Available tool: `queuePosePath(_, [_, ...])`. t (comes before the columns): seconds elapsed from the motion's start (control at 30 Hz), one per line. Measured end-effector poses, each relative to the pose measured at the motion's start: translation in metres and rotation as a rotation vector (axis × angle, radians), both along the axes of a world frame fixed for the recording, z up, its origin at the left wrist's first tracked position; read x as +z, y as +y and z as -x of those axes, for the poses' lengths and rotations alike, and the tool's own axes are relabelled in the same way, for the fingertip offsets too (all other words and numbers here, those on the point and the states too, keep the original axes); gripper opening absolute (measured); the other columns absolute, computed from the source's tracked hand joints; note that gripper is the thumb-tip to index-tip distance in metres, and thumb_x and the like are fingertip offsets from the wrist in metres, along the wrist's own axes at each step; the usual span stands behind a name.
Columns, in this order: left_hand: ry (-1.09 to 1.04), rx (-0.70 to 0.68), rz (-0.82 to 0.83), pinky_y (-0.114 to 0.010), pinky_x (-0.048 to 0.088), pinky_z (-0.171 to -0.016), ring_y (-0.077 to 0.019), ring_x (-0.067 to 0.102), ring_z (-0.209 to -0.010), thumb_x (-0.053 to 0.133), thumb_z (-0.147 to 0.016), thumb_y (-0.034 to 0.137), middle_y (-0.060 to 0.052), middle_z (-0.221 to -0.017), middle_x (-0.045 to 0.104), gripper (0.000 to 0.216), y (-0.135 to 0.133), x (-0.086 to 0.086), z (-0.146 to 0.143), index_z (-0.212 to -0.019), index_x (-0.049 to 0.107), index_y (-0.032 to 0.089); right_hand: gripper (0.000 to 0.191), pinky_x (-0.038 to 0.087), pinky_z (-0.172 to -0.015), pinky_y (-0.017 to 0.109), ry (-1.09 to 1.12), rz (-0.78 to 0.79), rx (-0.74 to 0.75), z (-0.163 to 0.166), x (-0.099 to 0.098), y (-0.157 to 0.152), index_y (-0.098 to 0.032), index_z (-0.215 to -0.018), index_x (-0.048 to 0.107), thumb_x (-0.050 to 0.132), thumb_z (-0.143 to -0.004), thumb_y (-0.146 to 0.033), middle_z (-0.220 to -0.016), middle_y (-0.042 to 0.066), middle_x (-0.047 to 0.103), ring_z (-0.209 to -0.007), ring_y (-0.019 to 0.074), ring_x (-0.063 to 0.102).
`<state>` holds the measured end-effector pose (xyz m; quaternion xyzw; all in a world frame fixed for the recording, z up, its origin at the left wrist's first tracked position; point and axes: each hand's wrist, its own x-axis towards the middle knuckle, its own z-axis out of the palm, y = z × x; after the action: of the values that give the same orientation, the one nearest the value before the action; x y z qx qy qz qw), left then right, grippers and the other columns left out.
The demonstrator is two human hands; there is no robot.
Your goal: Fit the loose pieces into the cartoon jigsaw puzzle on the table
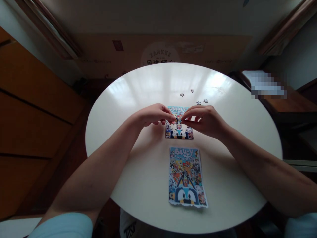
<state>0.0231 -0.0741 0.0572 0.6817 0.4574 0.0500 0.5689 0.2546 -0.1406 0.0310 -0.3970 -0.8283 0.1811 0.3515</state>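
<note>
Your forearms slant in from either side, so that your left hand [157,115] and right hand [206,120] nearly meet over the puzzle [179,135]. Your left thumb and fingertips come close together at its middle — whether they pinch a piece, I cannot tell. Your right thumb and forefinger stand narrowly apart; anything between them is too small to make out. The flat printed puzzle lies on the shiny white oval table [138,158], between four knobbly loose pieces [205,101] and a ragged-edged paper picture [187,177] nearer you.
</note>
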Motion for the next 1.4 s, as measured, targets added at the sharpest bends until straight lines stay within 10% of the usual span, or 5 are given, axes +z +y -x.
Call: queuePosePath(1.4, [-0.073,-0.098,0.036,-0.025,0.023,-0.05,-0.0131,0.049,-0.065,0.08,-0.066,0.036,-0.004,-0.073,0.061,0.022,-0.009,0.0,-0.01,-0.076,0.071,0.018,0.015,0.056,-0.063,0.027,0.033,0.073,-0.068,-0.006,0.004,0.003,-0.021,-0.089,0.08,0.072,-0.086,-0.033,-0.079,0.002,0.075,-0.068,0.0136,0.069])
